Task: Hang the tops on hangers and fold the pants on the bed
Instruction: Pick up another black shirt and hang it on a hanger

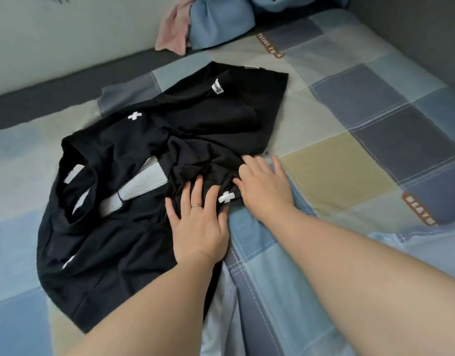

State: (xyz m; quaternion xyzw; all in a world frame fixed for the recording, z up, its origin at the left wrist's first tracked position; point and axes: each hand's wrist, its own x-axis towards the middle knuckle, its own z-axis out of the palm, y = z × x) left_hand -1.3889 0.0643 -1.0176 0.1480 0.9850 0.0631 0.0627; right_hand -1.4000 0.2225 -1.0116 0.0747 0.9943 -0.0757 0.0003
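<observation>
A black top with white cross marks and a white ribbed patch lies crumpled on the bed, overlapping a second black garment with a white label behind it. My left hand rests flat on the black fabric with fingers spread, a ring on one finger. My right hand lies at the fabric's right edge, its fingertips curled into the bunched cloth next to a white cross. No hanger is in view.
The bed carries a patchwork sheet of blue, grey and tan squares. A blue cloth and a pink cloth are heaped at the far edge against the wall. A dark mattress border runs along the left.
</observation>
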